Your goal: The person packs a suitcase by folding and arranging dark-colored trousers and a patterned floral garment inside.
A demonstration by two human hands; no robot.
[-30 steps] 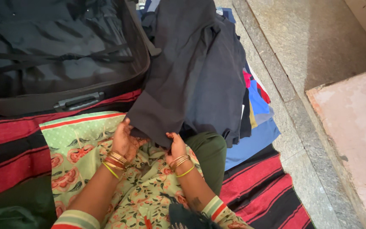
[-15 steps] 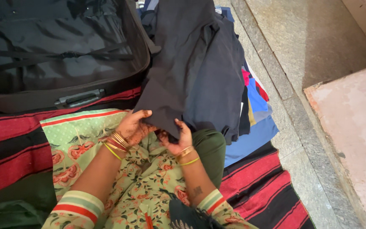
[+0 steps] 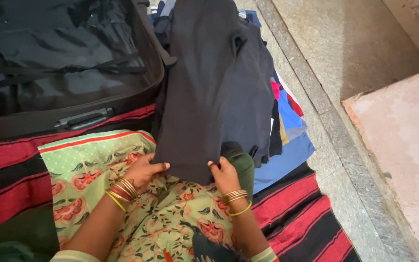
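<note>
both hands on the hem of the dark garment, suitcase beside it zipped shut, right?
Not quite. Both hands, left and right, do grip the dark garment at its hem, but the head view shows the suitcase lying open, its strapped lining exposed.

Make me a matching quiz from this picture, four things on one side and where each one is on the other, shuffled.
Things:
1. suitcase
2. dark garment
3. striped mat
4. clothes pile

Places:
A. held at its near edge by the left hand and right hand
B. on the floor, under the person and the clothes
C. open, at the upper left
D. right of the dark garment, partly under it

Pairs: 1-C, 2-A, 3-B, 4-D
</note>
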